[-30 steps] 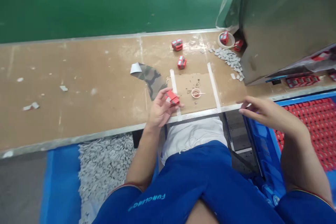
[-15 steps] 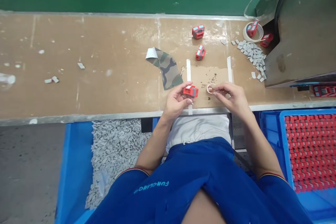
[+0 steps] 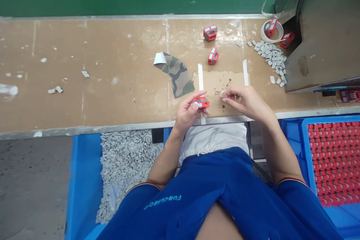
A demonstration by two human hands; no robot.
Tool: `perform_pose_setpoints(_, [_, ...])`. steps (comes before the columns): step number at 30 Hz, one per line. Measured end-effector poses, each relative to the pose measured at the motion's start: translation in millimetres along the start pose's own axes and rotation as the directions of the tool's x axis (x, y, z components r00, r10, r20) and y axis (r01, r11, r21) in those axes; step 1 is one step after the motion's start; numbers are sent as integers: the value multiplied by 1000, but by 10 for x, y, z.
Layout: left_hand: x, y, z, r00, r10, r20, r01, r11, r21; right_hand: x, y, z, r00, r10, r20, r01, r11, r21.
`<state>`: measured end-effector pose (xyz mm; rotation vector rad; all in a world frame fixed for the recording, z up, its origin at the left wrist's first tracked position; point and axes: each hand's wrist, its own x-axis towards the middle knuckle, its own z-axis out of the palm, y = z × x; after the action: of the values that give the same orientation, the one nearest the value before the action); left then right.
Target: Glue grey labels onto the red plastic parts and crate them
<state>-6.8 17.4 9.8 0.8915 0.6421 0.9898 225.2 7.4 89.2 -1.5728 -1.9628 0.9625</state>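
My left hand is closed round a small red toy vehicle with a grey band and pale windows, above the bench's front edge. To its right, my right hand pinches a small white ring, mostly hidden by the fingertips. Both hands are apart, over a bare patch of board between two white tape strips. Two more red toy vehicles, an upper one and a lower one, stand farther back on the bench. Beyond my left hand lies a camouflage-patterned sheet with one end curled.
Small grey pieces are heaped at the right, near a tape roll and a metal box. Below the bench stand a blue bin of grey pieces at left and a blue crate with rows of red parts at right.
The red toy vehicle has turned in my left hand and now lies more lengthwise. My right fingers have moved slightly left and cover most of the ring, which showed plainly before.
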Motion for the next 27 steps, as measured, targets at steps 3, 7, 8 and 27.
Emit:
perform_pose_setpoints(3, [-2,-16,11,999,52,3,-52,998,-23,0,27,-2,1000,20,-4,-20,999,-31])
perform_pose_setpoints(7, [0,-94,-19,997,74,-25,-73,996,47,-12,117,40,991,-80,-110,74,996,-58])
perform_pose_setpoints(8, [-1,-108,-28,997,62,-38,-59,996,73,-17,147,59,980,-112,-163,101,992,-72])
perform_pose_setpoints(27, [-53,-104,-6,988,88,127,-132,912,390,-243,318,542,687,310,-657,53,881,471])
